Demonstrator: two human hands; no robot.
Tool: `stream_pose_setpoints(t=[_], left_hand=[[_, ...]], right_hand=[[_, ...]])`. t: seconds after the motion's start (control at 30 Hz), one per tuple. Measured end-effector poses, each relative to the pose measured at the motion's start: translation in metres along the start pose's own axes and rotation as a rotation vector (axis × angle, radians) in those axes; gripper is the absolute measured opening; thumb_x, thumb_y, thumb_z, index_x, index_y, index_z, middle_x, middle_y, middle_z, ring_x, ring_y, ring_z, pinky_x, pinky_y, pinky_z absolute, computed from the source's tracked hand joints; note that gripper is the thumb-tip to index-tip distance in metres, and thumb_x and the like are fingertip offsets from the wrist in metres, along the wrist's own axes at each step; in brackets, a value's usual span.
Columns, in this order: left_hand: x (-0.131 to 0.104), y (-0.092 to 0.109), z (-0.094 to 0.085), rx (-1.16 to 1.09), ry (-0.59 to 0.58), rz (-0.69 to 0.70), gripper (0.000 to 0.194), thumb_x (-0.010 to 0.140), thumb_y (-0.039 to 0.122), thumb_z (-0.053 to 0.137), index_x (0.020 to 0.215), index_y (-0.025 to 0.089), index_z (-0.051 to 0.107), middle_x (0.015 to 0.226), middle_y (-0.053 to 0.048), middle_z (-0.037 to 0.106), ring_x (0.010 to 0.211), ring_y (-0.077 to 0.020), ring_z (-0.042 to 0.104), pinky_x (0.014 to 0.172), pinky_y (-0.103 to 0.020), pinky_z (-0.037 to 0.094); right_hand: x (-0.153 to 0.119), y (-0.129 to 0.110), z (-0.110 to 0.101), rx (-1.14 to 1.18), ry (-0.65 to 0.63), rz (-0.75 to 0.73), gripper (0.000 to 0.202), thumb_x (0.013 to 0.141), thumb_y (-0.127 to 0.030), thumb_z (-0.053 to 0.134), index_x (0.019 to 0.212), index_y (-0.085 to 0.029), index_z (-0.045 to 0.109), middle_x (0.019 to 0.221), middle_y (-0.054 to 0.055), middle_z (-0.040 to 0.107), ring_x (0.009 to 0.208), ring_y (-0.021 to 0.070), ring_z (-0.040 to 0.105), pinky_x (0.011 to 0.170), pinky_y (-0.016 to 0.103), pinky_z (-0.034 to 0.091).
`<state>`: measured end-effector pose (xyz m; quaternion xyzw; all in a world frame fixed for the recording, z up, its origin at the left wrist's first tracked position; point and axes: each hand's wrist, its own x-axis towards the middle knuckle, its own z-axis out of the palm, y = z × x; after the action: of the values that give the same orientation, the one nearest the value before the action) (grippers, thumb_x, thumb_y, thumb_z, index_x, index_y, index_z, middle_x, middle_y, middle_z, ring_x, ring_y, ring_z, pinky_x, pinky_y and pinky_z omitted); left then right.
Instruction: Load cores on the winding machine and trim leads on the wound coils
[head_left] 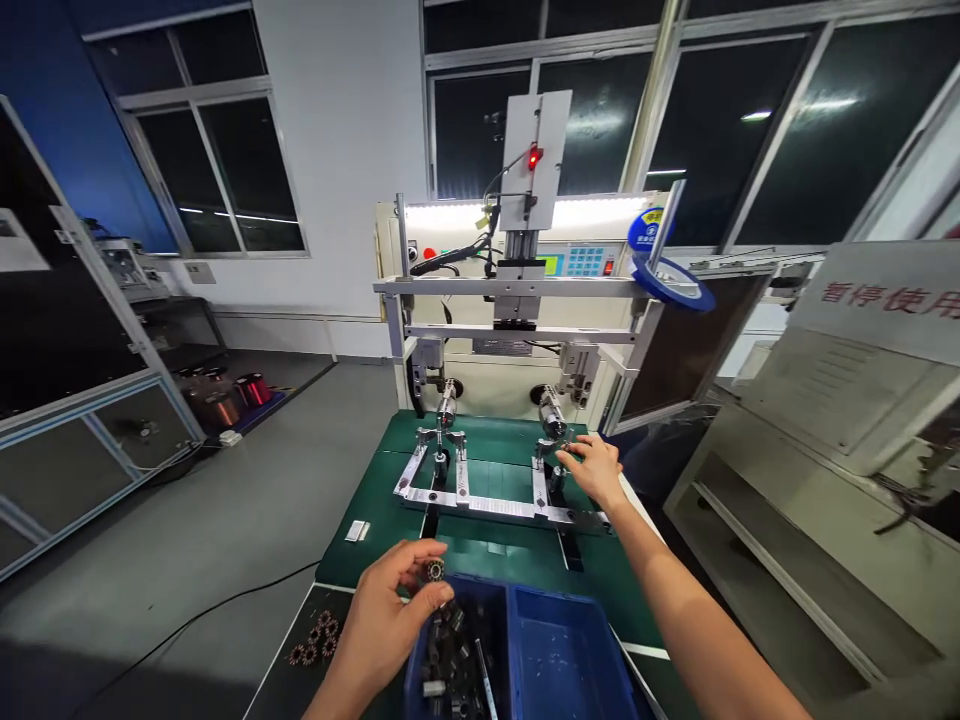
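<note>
Slotted motor core (436, 570) pinched in left hand (386, 608), near blue bin (566, 650); right hand (598, 468) narrowed just beside right-side spindle (552, 412), grip contents unclear. Step: apparently spindle-side handling; next move likely calls for precise fingertip alignment.

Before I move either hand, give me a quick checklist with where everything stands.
1. Left hand grip on the small round core: ok, pinched between thumb and fingers.
2. Right hand clear of the right-hand chrome spindle: cannot tell; they appear close in this single view.
3. Blue two-compartment bin free of stray tools: not ok, a pen-shaped tool lies among metal parts.
4. Loose ring cores apart from the bin: ok, to its left.
5. Control panel display readable: cannot tell, lit but too small.
</note>
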<state>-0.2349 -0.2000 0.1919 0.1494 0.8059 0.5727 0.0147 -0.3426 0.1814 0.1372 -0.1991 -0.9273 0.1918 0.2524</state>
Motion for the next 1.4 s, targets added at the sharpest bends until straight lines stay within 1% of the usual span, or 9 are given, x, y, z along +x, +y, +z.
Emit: stream_pose_setpoints(t=[0.13, 0.43, 0.57, 0.67, 0.73, 0.83, 0.93, 1.1, 1.4], left_hand=[[0.015, 0.002, 0.000, 0.074, -0.009, 0.073, 0.017, 0.071, 0.030, 0.072, 0.087, 0.026, 0.077, 0.081, -0.002, 0.068, 0.069, -0.0184, 0.056, 0.068, -0.030, 0.048], [0.040, -0.001, 0.003, 0.227, -0.035, 0.070, 0.014, 0.068, 0.027, 0.074, 0.082, 0.028, 0.076, 0.083, 0.000, 0.071, 0.071, -0.0184, 0.059, 0.067, -0.028, 0.049], [0.102, -0.003, -0.007, 0.282, 0.082, 0.113, 0.018, 0.070, 0.029, 0.072, 0.087, 0.022, 0.075, 0.076, -0.001, 0.070, 0.068, -0.0194, 0.061, 0.065, -0.031, 0.051], [0.167, 0.000, -0.011, 0.320, 0.168, 0.155, 0.018, 0.076, 0.027, 0.069, 0.092, 0.017, 0.072, 0.099, -0.007, 0.071, 0.088, -0.0212, 0.064, 0.080, -0.034, 0.051], [0.201, 0.002, -0.010, 0.357, 0.175, 0.183, 0.017, 0.080, 0.025, 0.069, 0.094, 0.016, 0.070, 0.109, -0.008, 0.068, 0.099, -0.0218, 0.062, 0.088, -0.038, 0.050], [0.231, -0.002, -0.004, 0.429, 0.137, 0.177, 0.016, 0.083, 0.027, 0.070, 0.093, 0.015, 0.068, 0.111, -0.007, 0.068, 0.103, -0.0226, 0.062, 0.092, -0.044, 0.049], [0.241, -0.013, 0.002, 0.500, 0.110, 0.134, 0.018, 0.084, 0.031, 0.069, 0.094, 0.015, 0.068, 0.110, -0.007, 0.068, 0.103, -0.0235, 0.062, 0.092, -0.045, 0.049], [0.237, -0.029, 0.009, 0.582, 0.095, 0.092, 0.020, 0.084, 0.033, 0.070, 0.091, 0.015, 0.068, 0.113, -0.008, 0.067, 0.109, -0.0252, 0.060, 0.095, -0.049, 0.048], [0.231, -0.041, 0.009, 0.596, 0.105, 0.162, 0.019, 0.088, 0.033, 0.065, 0.098, 0.017, 0.069, 0.127, -0.008, 0.062, 0.127, -0.0283, 0.049, 0.104, -0.054, 0.039]], right_hand=[[0.003, 0.005, 0.006, 0.007, 0.010, -0.006, 0.023, 0.085, -0.038, 0.069, 0.094, -0.017, 0.066, 0.121, 0.008, 0.059, 0.119, 0.0290, 0.048, 0.097, 0.050, 0.041], [0.005, 0.011, 0.013, 0.023, 0.026, 0.007, 0.023, 0.083, -0.039, 0.070, 0.092, -0.018, 0.068, 0.117, 0.007, 0.061, 0.117, 0.0287, 0.048, 0.097, 0.049, 0.040], [0.004, 0.009, 0.012, 0.029, 0.030, 0.008, 0.024, 0.082, -0.040, 0.070, 0.092, -0.018, 0.067, 0.114, 0.007, 0.061, 0.114, 0.0280, 0.050, 0.095, 0.048, 0.040], [0.003, 0.005, 0.007, 0.022, 0.015, 0.024, 0.024, 0.083, -0.040, 0.070, 0.092, -0.018, 0.067, 0.114, 0.007, 0.061, 0.113, 0.0277, 0.050, 0.094, 0.048, 0.041], [0.003, 0.002, 0.004, 0.014, -0.007, 0.037, 0.023, 0.083, -0.039, 0.070, 0.091, -0.018, 0.067, 0.114, 0.007, 0.061, 0.114, 0.0275, 0.050, 0.094, 0.047, 0.042], [0.002, 0.000, 0.000, 0.006, -0.038, 0.046, 0.022, 0.084, -0.038, 0.070, 0.091, -0.018, 0.067, 0.115, 0.007, 0.062, 0.116, 0.0276, 0.050, 0.094, 0.047, 0.043], [0.002, 0.000, -0.001, 0.004, -0.052, 0.050, 0.022, 0.084, -0.038, 0.070, 0.092, -0.017, 0.067, 0.116, 0.007, 0.061, 0.117, 0.0280, 0.049, 0.094, 0.047, 0.043], [0.003, 0.001, 0.001, 0.008, -0.061, 0.054, 0.023, 0.084, -0.039, 0.069, 0.092, -0.018, 0.066, 0.117, 0.007, 0.060, 0.118, 0.0283, 0.047, 0.095, 0.047, 0.041], [0.003, 0.001, -0.001, 0.034, -0.059, 0.036, 0.025, 0.084, -0.040, 0.069, 0.094, -0.017, 0.065, 0.116, 0.007, 0.059, 0.117, 0.0288, 0.047, 0.095, 0.048, 0.039]])
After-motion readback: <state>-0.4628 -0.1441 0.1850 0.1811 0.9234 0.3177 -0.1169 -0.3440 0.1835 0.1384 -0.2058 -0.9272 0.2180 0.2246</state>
